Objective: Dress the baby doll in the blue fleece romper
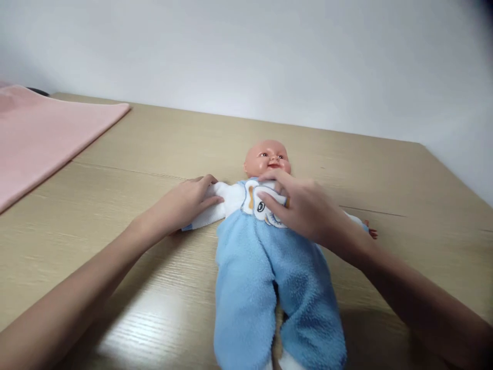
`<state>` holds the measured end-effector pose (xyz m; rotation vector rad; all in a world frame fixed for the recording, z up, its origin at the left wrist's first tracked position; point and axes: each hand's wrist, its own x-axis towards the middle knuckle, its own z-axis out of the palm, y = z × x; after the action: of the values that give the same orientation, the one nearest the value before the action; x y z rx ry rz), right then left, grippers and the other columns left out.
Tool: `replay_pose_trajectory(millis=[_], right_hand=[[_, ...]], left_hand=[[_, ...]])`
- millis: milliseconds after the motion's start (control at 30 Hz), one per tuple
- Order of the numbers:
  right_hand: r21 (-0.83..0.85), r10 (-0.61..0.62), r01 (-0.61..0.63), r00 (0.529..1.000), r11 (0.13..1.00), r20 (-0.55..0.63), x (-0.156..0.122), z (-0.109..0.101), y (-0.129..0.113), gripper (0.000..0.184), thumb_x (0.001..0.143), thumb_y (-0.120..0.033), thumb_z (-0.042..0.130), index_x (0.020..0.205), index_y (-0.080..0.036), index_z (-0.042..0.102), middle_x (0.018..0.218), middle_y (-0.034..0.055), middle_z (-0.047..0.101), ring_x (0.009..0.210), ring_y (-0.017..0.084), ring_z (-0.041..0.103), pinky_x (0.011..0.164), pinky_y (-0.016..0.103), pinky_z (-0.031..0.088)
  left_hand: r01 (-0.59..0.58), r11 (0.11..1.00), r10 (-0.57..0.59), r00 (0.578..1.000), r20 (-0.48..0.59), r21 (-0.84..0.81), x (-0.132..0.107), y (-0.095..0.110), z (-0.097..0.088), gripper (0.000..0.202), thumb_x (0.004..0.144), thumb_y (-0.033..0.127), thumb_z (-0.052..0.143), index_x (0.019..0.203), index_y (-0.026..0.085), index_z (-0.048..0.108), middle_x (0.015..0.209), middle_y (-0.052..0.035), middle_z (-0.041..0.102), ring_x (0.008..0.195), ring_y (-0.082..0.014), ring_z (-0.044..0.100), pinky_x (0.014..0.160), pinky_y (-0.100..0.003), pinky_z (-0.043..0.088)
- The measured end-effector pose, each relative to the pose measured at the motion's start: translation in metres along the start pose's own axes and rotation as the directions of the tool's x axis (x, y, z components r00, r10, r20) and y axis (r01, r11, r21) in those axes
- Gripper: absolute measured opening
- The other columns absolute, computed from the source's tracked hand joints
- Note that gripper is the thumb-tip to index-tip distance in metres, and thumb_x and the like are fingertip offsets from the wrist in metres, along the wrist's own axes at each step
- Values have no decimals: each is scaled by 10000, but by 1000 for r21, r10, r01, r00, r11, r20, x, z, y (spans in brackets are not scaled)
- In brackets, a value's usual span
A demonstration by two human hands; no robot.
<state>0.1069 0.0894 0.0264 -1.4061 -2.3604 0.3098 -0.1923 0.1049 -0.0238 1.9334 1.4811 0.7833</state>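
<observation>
A baby doll [246,288] lies on its back on the table, head away from me, in a fluffy blue outfit with white sleeves. On its chest is a white animal-face patch [256,205], partly covered. My left hand [196,198] is closed around the doll's white sleeve [233,198], thumb on top and fingers on the far side. Over the chest, just below the chin, my right hand [298,200] touches the outfit with thumb and forefinger apart. Its other fingers are mostly hidden. The doll's other small hand [372,231] shows beyond my right forearm.
A pink cloth [50,133] lies flat at the left side of the wooden table [173,133]. Behind the table's far edge rises a plain white wall [246,56]. A thin seam line crosses the tabletop.
</observation>
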Motion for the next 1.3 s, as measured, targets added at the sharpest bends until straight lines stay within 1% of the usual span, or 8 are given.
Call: replay_pose_trajectory(millis=[200,400,567,700,833,967,1100,1300], right_hand=[[163,126,-108,986,981,-106,-89,9,70,210,1104,-436,634,1191,-269,726,900,33,804,764,245,763,735,380,574],[-109,-168,138,917,984,-362,-130,30,107,208,1047,-159,704,1192,-304,666,1083,79,814,1006,300,777,918,477,622],[-292,-164,30,880,956,-446,-127,29,112,315,1028,-184,735,1305,-291,629,1222,153,775,1123,349,746,995,539,620],[-274,-80,-23,930,961,-358,-127,16,134,439,1029,-339,763,1426,-230,611,1366,212,731,1253,393,720,1088,595,605],[5,-32,32,999,999,-33,-142,-8,189,608,1003,-413,809,1551,-283,582,1457,179,731,1276,341,759,1031,487,661],[153,56,-43,995,987,-82,-154,-24,237,483,894,-522,908,1299,-312,748,1116,95,842,921,291,832,762,374,680],[310,0,69,977,948,-215,-144,-30,221,323,880,-402,922,1164,-321,791,991,70,802,812,255,777,670,338,628],[274,-26,175,880,946,-474,-101,-22,152,388,869,-411,972,1156,-288,742,996,36,786,816,211,733,690,303,596]], left_hand=[[-88,988,85,996,30,127,3,1,1,364,963,496,812,1221,248,746,1320,-138,748,1239,-414,618,1101,-484,449],[-411,911,411,911,15,30,-7,75,28,252,1153,395,568,1297,230,692,1377,-126,734,1341,-348,619,1177,-482,433],[-597,791,534,782,323,137,26,122,79,267,1074,400,722,1267,215,727,1296,-158,770,1268,-414,641,1108,-547,439],[-664,712,543,727,420,229,50,123,109,156,1043,314,709,1084,174,764,1130,-168,791,1089,-391,638,986,-534,427],[-699,673,563,697,444,244,52,115,116,220,1084,401,720,1054,190,775,1129,-138,804,1060,-357,646,983,-520,402],[-705,650,538,690,485,283,48,117,113,323,1073,516,772,1130,200,802,1191,-118,804,1143,-351,658,989,-495,408],[-716,601,539,691,482,355,46,121,116,244,1135,430,691,1243,235,791,1230,-87,799,1143,-344,680,948,-486,415],[-872,407,787,485,380,270,50,114,118,262,1204,308,559,1407,260,718,1069,-6,799,892,-221,701,836,-412,438]])
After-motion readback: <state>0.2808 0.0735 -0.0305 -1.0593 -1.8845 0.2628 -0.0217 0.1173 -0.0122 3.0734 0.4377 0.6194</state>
